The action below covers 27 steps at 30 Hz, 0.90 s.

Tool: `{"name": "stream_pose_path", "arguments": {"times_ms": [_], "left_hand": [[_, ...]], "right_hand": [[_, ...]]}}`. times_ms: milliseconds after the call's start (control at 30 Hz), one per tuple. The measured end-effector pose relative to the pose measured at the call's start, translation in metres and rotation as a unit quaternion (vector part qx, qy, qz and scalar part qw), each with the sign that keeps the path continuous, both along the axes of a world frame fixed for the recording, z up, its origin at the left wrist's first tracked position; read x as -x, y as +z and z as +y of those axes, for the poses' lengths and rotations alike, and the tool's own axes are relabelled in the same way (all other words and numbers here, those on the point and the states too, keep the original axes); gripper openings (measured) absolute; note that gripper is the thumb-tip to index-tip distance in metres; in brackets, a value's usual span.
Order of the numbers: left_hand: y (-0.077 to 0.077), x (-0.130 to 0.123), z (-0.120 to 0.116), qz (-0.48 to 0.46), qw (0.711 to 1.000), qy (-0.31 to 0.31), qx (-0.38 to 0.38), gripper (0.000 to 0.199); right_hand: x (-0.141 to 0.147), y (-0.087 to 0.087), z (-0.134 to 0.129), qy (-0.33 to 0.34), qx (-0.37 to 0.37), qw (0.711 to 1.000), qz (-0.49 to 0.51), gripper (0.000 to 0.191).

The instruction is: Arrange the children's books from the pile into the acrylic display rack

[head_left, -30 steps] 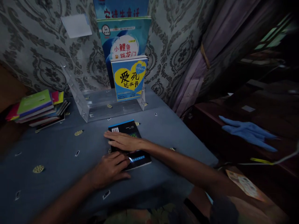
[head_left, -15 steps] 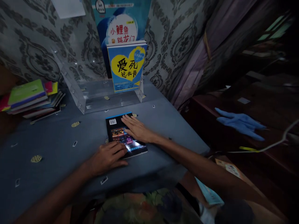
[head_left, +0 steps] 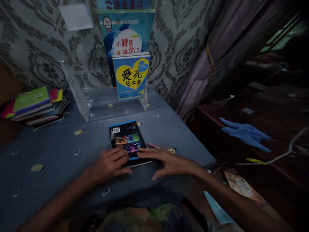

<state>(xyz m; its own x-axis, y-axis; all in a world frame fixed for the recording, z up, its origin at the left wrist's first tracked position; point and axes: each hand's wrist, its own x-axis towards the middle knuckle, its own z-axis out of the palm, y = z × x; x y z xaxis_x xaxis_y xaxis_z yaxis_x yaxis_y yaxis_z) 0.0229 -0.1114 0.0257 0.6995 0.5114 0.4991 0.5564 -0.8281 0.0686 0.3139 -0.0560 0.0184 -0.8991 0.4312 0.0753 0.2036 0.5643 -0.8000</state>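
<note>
A black book (head_left: 124,131) lies on the table, its barcode side up, with small colourful pictures on the cover. My left hand (head_left: 113,163) rests on the book's lower left corner, fingers stretched over the edge. Over the lower right part is my right hand (head_left: 166,159), fingers spread and thumb held apart; its fingertips reach onto the cover. Beyond the book stands a clear acrylic rack (head_left: 111,111). A blue book with a yellow heart (head_left: 131,80) stands upright at the rack's right end, in front of a taller teal book (head_left: 142,25).
A stack of books (head_left: 36,103) sits at the table's left. Patterned curtain (head_left: 173,48) hangs behind the rack. To the right, past the table edge, a blue glove (head_left: 246,132) lies on a dark red surface near a pale cable (head_left: 289,149). More books or booklets (head_left: 241,185) lie lower right.
My right hand has slid from the book's upper right down to its lower right edge, uncovering more of the cover. My left hand stays at the lower left. The view has tilted slightly up.
</note>
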Motion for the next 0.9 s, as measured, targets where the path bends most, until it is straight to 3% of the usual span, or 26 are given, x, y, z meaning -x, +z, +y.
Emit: {"name": "stream_pose_path", "arguments": {"times_ms": [67, 233, 367, 500, 600, 733, 900], "left_hand": [[0.009, -0.004, 0.004, -0.035, 0.999, -0.002, -0.003, 0.032], [0.035, -0.013, 0.019, -0.140, 0.989, 0.018, 0.033, 0.036], [0.055, -0.011, 0.039, -0.224, 0.969, 0.041, 0.100, 0.047], [0.064, 0.001, 0.068, -0.345, 0.921, 0.091, 0.159, 0.066], [0.058, 0.012, 0.094, -0.404, 0.892, 0.133, 0.155, 0.076], [0.030, 0.023, 0.119, -0.433, 0.852, 0.243, 0.164, 0.067], [-0.007, 0.042, 0.124, -0.337, 0.869, 0.214, 0.292, 0.054]], "right_hand": [[-0.004, -0.005, 0.001, -0.004, -0.024, 1.000, 0.004, 0.081], [-0.003, -0.017, 0.014, -0.102, -0.099, 0.981, 0.129, 0.045], [0.013, -0.007, 0.034, -0.143, -0.109, 0.960, 0.216, 0.037], [0.042, 0.010, 0.054, -0.246, -0.064, 0.931, 0.261, 0.036], [0.068, 0.013, 0.071, -0.302, -0.039, 0.905, 0.297, 0.032], [0.094, 0.000, 0.095, -0.341, -0.063, 0.883, 0.315, 0.029], [0.104, -0.026, 0.110, -0.366, -0.083, 0.880, 0.291, 0.031]]}}
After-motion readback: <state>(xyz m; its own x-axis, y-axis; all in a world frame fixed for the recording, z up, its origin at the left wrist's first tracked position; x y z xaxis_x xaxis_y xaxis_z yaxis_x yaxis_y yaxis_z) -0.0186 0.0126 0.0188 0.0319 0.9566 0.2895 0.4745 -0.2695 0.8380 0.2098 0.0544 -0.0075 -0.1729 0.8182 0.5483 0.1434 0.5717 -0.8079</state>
